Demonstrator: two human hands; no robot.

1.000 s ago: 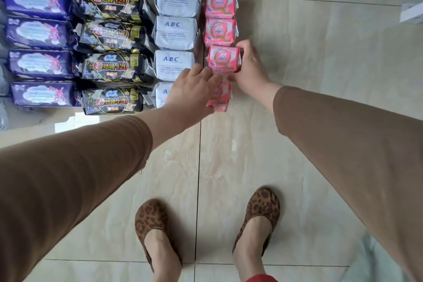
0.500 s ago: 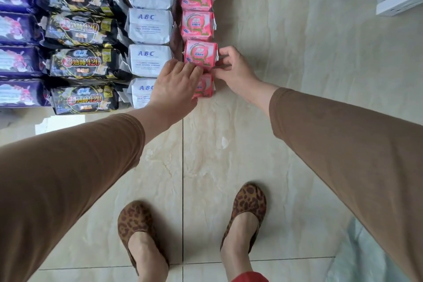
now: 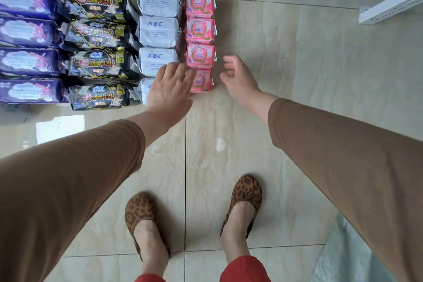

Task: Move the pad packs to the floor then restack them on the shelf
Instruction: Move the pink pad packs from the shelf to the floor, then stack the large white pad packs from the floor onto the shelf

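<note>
Pad packs lying on floor point(image 3: 297, 80) in four columns: purple, black, white, pink. Left hand point(image 3: 170, 86) hovering flat, fingers straight, over nearest pink pack point(image 3: 202, 80) and white pack; contact unclear. Right hand point(image 3: 238, 80) hanging loosely curled just beside pink column, gripping nothing

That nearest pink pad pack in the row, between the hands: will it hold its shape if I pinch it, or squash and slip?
The nearest pink pad pack looks soft: its wrapper is puffy film with crimped ends, so it probably squashes a little. The film is glossy, so it may slip in a light pinch. It is squat and flat-lying, unlikely to roll, and probably light for its bulk.
</note>
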